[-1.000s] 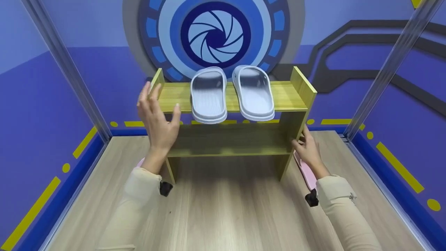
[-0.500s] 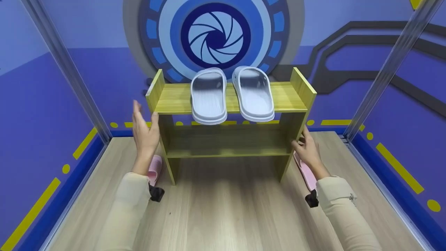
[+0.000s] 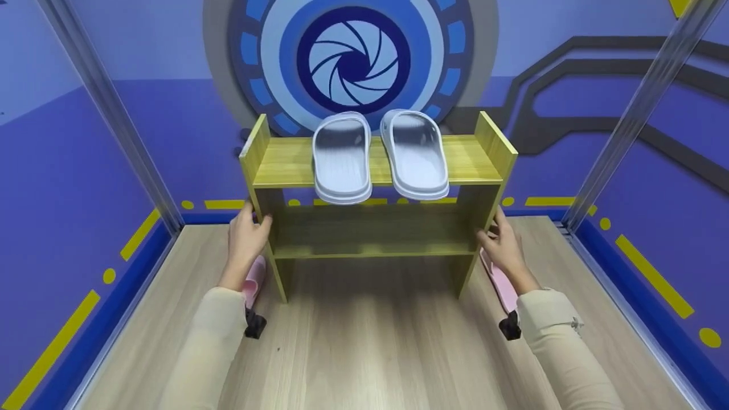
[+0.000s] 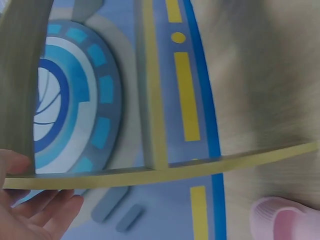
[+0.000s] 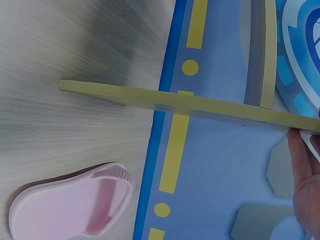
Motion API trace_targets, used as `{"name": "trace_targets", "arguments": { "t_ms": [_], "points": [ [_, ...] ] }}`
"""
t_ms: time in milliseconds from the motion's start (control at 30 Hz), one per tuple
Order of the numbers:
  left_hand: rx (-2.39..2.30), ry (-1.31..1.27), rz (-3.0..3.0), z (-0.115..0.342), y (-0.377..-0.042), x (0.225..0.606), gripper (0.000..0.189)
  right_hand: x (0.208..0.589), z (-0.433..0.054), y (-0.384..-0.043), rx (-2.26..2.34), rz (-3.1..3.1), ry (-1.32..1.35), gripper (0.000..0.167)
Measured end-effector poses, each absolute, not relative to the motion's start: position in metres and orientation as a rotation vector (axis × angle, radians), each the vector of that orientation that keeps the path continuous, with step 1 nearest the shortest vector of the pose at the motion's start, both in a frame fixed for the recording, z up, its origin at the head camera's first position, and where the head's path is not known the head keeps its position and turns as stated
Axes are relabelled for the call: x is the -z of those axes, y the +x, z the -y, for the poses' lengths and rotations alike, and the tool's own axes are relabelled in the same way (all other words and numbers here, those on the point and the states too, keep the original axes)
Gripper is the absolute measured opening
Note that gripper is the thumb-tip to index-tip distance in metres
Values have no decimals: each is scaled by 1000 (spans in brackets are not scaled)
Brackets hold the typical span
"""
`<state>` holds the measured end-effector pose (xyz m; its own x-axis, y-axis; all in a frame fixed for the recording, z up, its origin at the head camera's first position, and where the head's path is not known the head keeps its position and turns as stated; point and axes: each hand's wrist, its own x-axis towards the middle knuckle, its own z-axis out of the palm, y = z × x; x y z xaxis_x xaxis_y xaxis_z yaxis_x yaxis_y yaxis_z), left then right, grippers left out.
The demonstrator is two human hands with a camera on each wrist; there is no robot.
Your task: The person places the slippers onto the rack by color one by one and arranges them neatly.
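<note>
A small yellow wooden shoe rack point(image 3: 376, 228) stands in the middle of the head view, with two shelves between upright side panels. My left hand point(image 3: 246, 239) holds its left panel point(image 4: 120, 177), thumb on the inner side and fingers on the outer, as the left wrist view also shows. On the opposite panel point(image 5: 200, 104), my right hand point(image 3: 506, 245) grips at about the same height, thumb at the front edge and fingers outside. A pair of pale grey clogs, a left one point(image 3: 342, 165) and a right one point(image 3: 418, 159), sits on the top shelf, heels jutting past its front edge.
One pink slipper point(image 3: 256, 279) lies on the wood-grain tabletop point(image 3: 364, 353) left of the rack. Another pink slipper point(image 5: 60, 210) is on the right, partly behind my right wrist in the head view. Blue printed walls point(image 3: 165, 136) enclose the back and sides.
My left hand has come down from beside the rack's top shelf, swung outward, and taken hold of the left panel. The right hand, rack and clogs have stayed in place.
</note>
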<state>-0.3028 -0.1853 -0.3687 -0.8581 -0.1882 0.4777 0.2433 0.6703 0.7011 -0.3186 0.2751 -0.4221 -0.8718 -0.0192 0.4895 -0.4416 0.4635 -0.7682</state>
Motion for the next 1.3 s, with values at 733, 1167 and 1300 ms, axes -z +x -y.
{"name": "trace_targets", "arguments": {
  "t_ms": [733, 1167, 1300],
  "points": [
    [1074, -41, 2451, 187, -307, 384, 22, 402, -262, -298, -1314, 2291, 368, 60],
    [1074, -61, 2451, 189, -308, 386, 22, 421, -281, -294, -1494, 2243, 346, 66],
    [1056, -68, 2428, 189, -308, 386, 20, 434, -296, -293, -1494, 2189, 276, 60]
  ]
}}
